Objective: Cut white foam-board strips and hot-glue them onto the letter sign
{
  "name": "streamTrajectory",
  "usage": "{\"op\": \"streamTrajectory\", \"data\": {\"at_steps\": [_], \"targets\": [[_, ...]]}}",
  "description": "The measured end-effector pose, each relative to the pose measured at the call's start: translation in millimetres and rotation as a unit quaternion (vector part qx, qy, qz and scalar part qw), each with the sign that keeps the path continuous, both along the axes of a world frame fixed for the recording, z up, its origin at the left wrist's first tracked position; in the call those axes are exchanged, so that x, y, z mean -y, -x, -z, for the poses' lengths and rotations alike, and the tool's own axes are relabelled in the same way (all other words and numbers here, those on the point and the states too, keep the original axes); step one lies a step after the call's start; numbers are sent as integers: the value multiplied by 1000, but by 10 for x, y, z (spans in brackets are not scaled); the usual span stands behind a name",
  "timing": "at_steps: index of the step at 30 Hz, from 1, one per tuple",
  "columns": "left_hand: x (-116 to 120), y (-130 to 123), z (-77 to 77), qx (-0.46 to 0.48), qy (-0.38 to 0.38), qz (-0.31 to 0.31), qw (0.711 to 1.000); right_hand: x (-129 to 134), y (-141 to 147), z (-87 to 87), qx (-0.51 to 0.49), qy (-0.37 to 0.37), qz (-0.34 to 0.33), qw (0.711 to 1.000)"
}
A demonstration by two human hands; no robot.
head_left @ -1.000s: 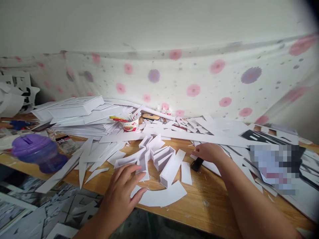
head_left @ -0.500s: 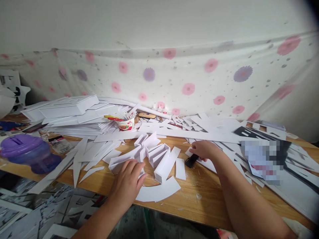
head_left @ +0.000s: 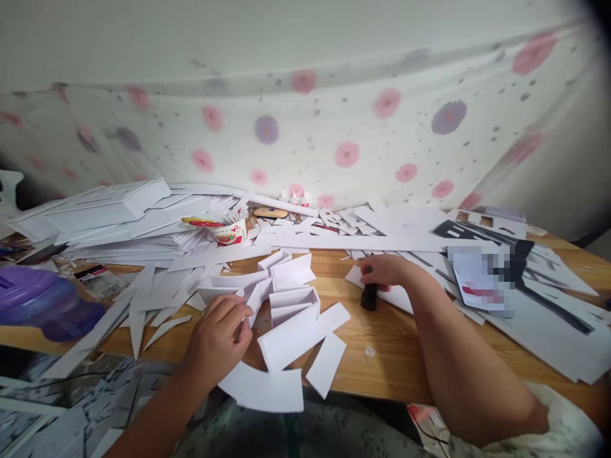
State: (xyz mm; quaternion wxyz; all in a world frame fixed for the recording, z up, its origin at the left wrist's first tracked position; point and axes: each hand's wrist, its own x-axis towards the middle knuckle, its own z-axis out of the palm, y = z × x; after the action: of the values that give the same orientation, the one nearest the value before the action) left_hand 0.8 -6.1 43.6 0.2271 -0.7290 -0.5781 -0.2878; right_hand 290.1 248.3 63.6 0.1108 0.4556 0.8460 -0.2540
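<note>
White card frame (head_left: 294,317), standing on the counter (head_left: 396,362) mainly right of the left fingers (head_left: 230,309), which curl at one wall, presumably to steady it; whether they pinch it cannot be told. The right fingers (head_left: 376,271) are clamped on a black tool (head_left: 368,298), presumably to keep it upright.

Left hand (head_left: 222,337): covers part of the white folded strips (head_left: 258,296); from here I can't see whether its fingertips pinch one.
Right hand (head_left: 390,272): its grip hides the upper end of the black tool (head_left: 369,299).
Purple jar (head_left: 55,308): cut off at the left edge.
Pale slab (head_left: 470,273): partly blurred into blocks, unreadable.
Cup (head_left: 233,233): lettering too small for me.
Back bottles (head_left: 305,201): tiny, labels illegible.
</note>
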Motion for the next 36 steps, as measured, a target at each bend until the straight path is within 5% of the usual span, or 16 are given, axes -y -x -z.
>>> {"op": "streamTrajectory", "data": {"at_steps": [5,11,20,27,31,36], "targets": [[-140,320,54,-4,39,67,997,8,-142,-28,-38,-43,-12,998],[-406,634,59,-27,55,23,998,-25,-256,3,-67,-78,-14,995],[-466,726,197,15,-19,-19,1000,41,-313,-50,-72,-48,-61,994],[-211,523,57,81,-84,-55,992,121,-206,-79,-93,-60,-75,991],[-25,208,-5,79,-98,-7,992,108,-169,-50,-114,-73,-55,989],[42,-159,106,77,-40,57,995,122,-127,-71,-198,-63,-67,976]]}}
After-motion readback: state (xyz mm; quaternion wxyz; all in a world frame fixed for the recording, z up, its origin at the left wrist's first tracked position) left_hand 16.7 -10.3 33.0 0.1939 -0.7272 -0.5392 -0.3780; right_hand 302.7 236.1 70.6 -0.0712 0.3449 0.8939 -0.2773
